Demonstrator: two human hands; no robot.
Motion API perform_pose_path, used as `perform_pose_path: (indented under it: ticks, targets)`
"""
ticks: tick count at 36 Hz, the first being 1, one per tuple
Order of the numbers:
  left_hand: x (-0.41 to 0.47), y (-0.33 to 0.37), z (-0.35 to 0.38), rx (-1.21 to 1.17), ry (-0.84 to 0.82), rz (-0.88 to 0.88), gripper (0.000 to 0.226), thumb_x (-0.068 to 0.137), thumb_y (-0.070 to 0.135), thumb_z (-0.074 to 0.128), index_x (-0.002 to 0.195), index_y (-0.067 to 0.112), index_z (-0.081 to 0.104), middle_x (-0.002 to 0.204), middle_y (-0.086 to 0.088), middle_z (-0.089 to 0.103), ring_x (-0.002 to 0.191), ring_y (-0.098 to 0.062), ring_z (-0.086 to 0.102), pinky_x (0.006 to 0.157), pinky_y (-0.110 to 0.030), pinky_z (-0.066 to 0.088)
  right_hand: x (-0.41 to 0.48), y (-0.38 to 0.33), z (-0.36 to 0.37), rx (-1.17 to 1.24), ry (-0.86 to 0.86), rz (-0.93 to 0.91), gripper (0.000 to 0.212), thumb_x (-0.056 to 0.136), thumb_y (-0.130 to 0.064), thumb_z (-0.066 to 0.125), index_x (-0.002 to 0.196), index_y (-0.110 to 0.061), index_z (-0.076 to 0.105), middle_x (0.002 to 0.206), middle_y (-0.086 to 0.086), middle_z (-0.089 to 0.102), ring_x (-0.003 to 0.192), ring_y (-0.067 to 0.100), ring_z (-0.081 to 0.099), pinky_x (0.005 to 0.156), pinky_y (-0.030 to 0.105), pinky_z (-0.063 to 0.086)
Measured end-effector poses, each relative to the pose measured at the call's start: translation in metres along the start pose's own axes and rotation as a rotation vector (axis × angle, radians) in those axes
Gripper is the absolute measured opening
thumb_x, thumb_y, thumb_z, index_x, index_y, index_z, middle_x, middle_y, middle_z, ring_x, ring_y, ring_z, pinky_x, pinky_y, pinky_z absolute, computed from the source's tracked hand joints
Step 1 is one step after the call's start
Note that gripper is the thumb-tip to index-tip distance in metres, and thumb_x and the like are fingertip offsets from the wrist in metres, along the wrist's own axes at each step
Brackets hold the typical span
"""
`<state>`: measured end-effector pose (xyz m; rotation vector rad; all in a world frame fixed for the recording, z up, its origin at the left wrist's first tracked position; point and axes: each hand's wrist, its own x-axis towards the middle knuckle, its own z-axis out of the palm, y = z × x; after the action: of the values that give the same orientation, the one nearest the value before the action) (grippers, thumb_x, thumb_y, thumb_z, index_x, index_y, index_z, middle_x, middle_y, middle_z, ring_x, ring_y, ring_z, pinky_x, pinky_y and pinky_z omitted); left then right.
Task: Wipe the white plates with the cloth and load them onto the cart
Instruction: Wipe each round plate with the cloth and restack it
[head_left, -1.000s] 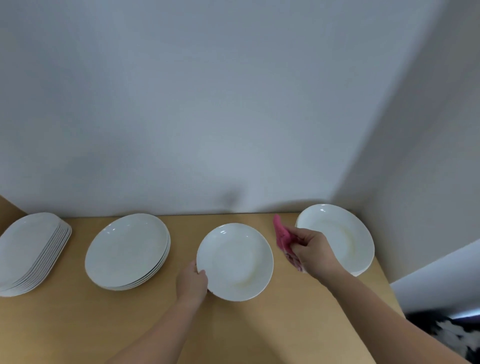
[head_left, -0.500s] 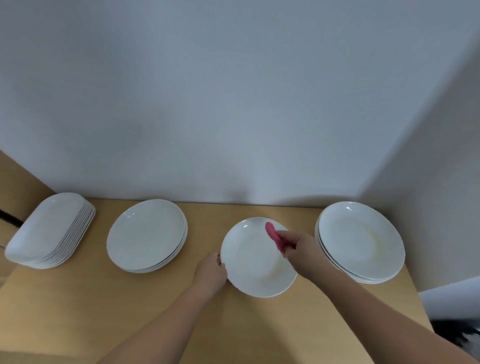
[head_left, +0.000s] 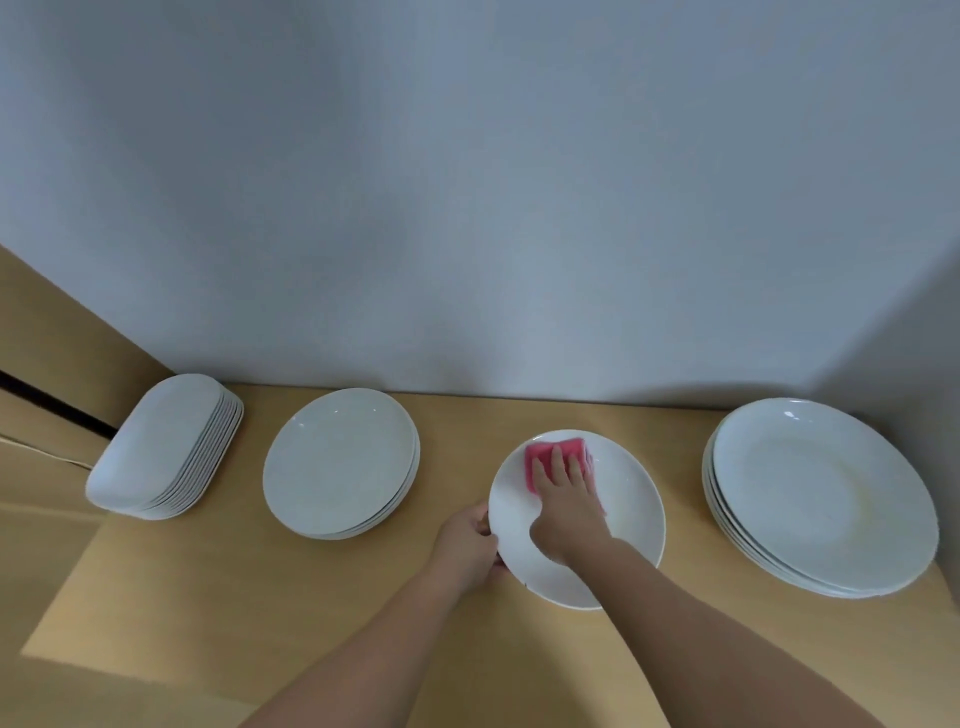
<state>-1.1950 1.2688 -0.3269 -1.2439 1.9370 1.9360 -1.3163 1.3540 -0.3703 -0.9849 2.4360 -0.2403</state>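
Observation:
A single white round plate (head_left: 631, 512) lies on the wooden table in front of me. My right hand (head_left: 563, 501) presses a pink cloth (head_left: 545, 451) flat onto the plate's far part with straight fingers. My left hand (head_left: 467, 543) grips the plate's left rim, fingers curled round the edge. A stack of larger round white plates (head_left: 821, 493) stands to the right. Another stack of round plates (head_left: 340, 462) stands to the left. No cart is in view.
A stack of several oblong white dishes (head_left: 163, 449) leans at the far left near a wooden side panel (head_left: 47, 364). A grey wall (head_left: 467, 208) closes off the back and right side. The wooden table (head_left: 208, 597) extends toward me.
My right hand has gone from holding the cloth bunched above the plate to pressing it flat on the plate's far part. My left hand stays on the rim. The view shifted left.

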Motion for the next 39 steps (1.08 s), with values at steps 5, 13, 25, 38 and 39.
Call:
perform_pose_path:
  ticks: [5, 13, 25, 38, 39]
  targets:
    - [0.004, -0.001, -0.001, -0.017, -0.008, -0.026, 0.041, 0.085, 0.001, 0.050, 0.105, 0.029, 0.072, 0.090, -0.005, 0.077, 0.081, -0.025, 0.073, 0.064, -0.034, 0.060, -0.005, -0.008, 0.012, 0.014, -0.096, -0.167, 0.088, 0.088, -0.027, 0.052, 0.154, -0.018, -0.006, 0.161, 0.003, -0.014, 0.147, 0.020, -0.019, 0.115, 0.031, -0.016]
    - [0.016, -0.003, -0.001, -0.077, 0.071, -0.071, 0.028, 0.101, 0.019, 0.043, 0.113, 0.020, 0.069, 0.094, -0.010, 0.076, 0.081, -0.027, 0.073, 0.060, -0.032, 0.058, -0.021, 0.000, 0.013, 0.064, -0.173, -0.355, 0.077, 0.090, -0.019, 0.044, 0.155, -0.020, 0.001, 0.162, -0.002, -0.007, 0.147, 0.014, -0.014, 0.115, 0.024, -0.015]
    - [0.039, -0.009, -0.001, 0.139, 0.171, -0.066, 0.022, 0.090, 0.011, 0.048, 0.089, 0.016, 0.070, 0.083, -0.006, 0.072, 0.075, -0.024, 0.064, 0.070, -0.037, 0.053, -0.050, 0.017, 0.008, 0.418, -0.225, -0.511, 0.043, 0.101, -0.014, 0.040, 0.142, -0.026, 0.046, 0.145, -0.030, 0.021, 0.131, -0.024, -0.002, 0.107, 0.003, -0.011]
    - [0.042, 0.008, 0.006, 0.343, 0.132, -0.024, 0.025, 0.077, 0.007, 0.045, 0.091, 0.022, 0.060, 0.091, 0.001, 0.064, 0.079, -0.016, 0.058, 0.057, -0.026, 0.042, -0.064, 0.000, 0.027, 0.282, 0.039, -0.253, 0.038, 0.092, -0.032, 0.052, 0.129, -0.022, 0.057, 0.136, -0.012, 0.048, 0.127, 0.012, 0.043, 0.102, 0.030, 0.038]
    - [0.043, 0.009, 0.007, 0.384, 0.132, -0.015, 0.024, 0.078, 0.009, 0.046, 0.094, 0.020, 0.060, 0.092, 0.001, 0.063, 0.081, -0.017, 0.058, 0.059, -0.027, 0.042, -0.064, 0.000, 0.029, 0.246, 0.039, -0.285, 0.040, 0.093, -0.030, 0.050, 0.131, -0.019, 0.056, 0.139, -0.008, 0.049, 0.133, 0.014, 0.039, 0.110, 0.027, 0.030]
